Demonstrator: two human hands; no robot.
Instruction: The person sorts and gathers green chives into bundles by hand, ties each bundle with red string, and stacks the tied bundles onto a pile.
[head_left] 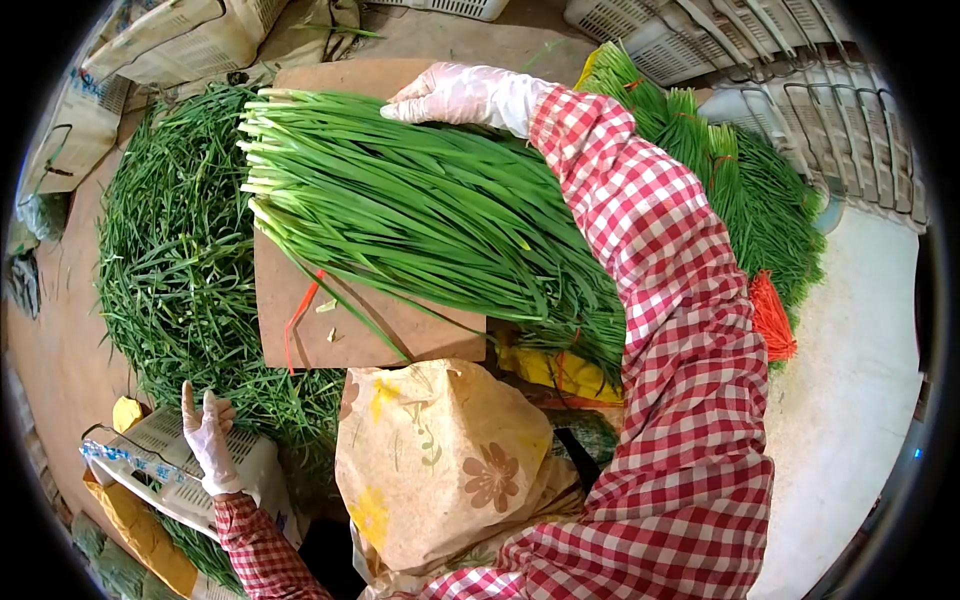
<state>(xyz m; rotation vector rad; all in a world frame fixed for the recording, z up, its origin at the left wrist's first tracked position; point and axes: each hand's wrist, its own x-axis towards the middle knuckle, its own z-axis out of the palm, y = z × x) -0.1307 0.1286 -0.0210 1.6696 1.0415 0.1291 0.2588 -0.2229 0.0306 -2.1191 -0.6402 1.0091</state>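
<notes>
A thick bunch of garlic chives (400,205) lies across a brown board (375,335), pale stem ends to the left. My right hand (450,95), in a thin whitish glove, rests at the bunch's far edge, its fingers extended left and touching the leaves; their undersides are hidden. My left hand (207,435), gloved too, is at the lower left above a white plastic crate (265,475). Its index finger points up and the thumb stands apart, with nothing seen in it. A red tie strip (303,315) and small stem scraps lie on the board's near part.
Loose green leaves (170,260) are heaped left of the board. Tied chive bundles (690,130) and red strips (770,315) lie on the right, beside a pale surface (850,370). White crates (820,130) stand at the back right. A patterned apron (450,450) covers my lap.
</notes>
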